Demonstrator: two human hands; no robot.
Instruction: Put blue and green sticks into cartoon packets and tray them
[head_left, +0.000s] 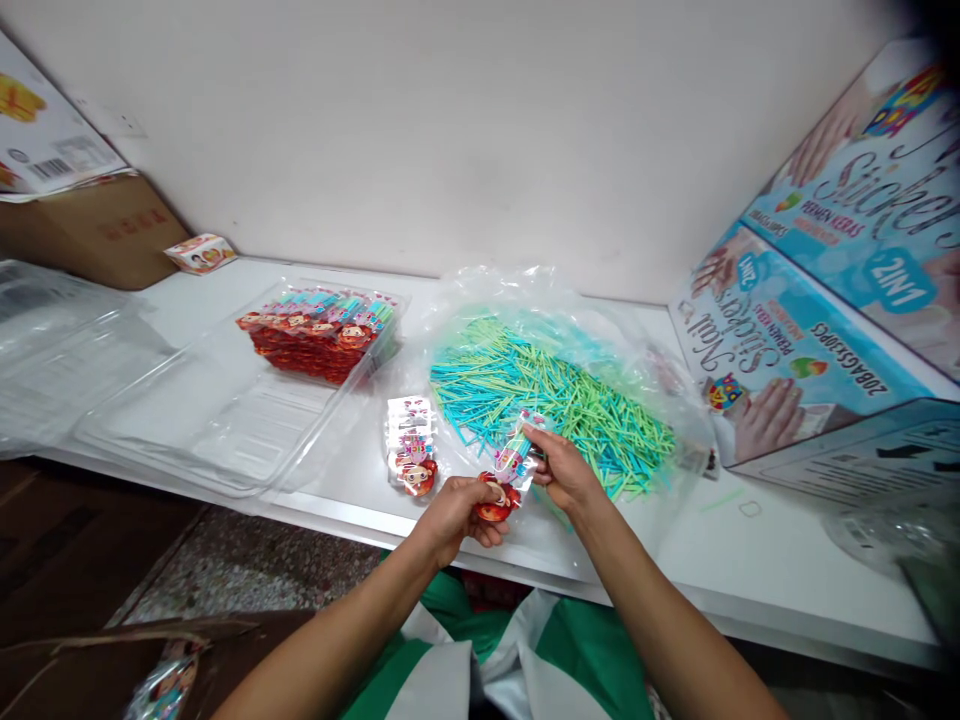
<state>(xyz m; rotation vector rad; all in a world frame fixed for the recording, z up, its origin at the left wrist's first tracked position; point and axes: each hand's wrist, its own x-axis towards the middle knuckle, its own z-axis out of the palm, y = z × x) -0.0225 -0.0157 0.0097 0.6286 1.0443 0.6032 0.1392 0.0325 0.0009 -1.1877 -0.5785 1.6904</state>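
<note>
My left hand (463, 515) pinches the lower, red end of a small printed plastic packet (513, 455). At the packet's upper end, the thumb and fingers of my right hand (559, 468) are closed on it. Pale green and blue shows inside the packet; whether loose sticks are in it I cannot make out. Just beyond my hands, a heap of thin green and blue sticks (540, 390) lies in a spread clear plastic bag (495, 285). Left of my hands, a small stack of similar packets (412, 445) rests on the white table (750, 560).
A clear plastic tray (195, 420) at the left holds rows of filled packets (315, 335). More clear trays (52, 350) stand at the far left, near a brown carton (97, 230) and a small box (201, 253). Blue printed cartons (810, 320) stand at the right.
</note>
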